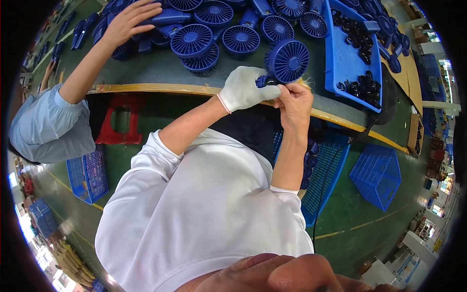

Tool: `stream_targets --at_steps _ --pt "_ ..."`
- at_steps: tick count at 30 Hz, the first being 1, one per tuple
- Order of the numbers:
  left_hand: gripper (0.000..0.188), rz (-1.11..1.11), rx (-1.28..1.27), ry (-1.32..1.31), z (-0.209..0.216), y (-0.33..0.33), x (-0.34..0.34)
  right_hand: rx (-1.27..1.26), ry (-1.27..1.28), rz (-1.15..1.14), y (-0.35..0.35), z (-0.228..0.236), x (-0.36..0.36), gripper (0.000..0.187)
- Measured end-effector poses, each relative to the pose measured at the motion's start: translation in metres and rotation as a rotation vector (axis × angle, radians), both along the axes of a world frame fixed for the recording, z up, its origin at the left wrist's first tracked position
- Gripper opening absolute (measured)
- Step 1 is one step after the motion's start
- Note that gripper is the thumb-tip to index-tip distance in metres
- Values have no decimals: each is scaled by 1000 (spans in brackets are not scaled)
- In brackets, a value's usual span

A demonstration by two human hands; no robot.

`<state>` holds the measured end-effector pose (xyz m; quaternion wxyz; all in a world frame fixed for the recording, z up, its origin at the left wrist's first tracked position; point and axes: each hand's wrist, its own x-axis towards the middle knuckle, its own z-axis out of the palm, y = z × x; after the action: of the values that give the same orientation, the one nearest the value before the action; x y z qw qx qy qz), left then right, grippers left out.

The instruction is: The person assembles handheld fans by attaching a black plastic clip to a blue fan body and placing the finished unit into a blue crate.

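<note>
My left hand (242, 90), in a white glove, is closed round the handle of a dark blue handheld fan (290, 61). The round grille of this fan points up and away from me, just past the table's front edge. My bare right hand (296, 104) pinches thumb and fingers together at the handle, beside the left fingertips. Whatever lies between those right fingers is too hidden to name. Beyond my hands, several more blue fans (241, 39) are heaped on the dark table (160, 78).
A light blue tray (331, 63) of small black parts (362, 90) stands to the right. At the left, a co-worker's hand (130, 22) reaches over the fans. Below the table are a red stool (121, 119) and blue crates (377, 175); one crate (323, 170) sits close to my right forearm.
</note>
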<state>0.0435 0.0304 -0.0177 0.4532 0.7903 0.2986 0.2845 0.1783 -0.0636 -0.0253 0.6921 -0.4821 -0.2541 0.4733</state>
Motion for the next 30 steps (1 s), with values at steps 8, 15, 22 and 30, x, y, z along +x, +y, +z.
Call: stream_targets --at_steps 8,15,22,30 --pt "39 27 172 151 9 1 3 154 93 -84 -4 -31 -7 27" --pt "32 -29 119 64 1 -3 4 89 -25 -198 -6 -31 -19 45" --pt "63 -290 -1084 -167 14 -24 10 -94 250 -93 -18 -4 -24 50" --pt "64 -316 -889 5 24 -40 23 -41 72 -274 -39 10 -24 38"
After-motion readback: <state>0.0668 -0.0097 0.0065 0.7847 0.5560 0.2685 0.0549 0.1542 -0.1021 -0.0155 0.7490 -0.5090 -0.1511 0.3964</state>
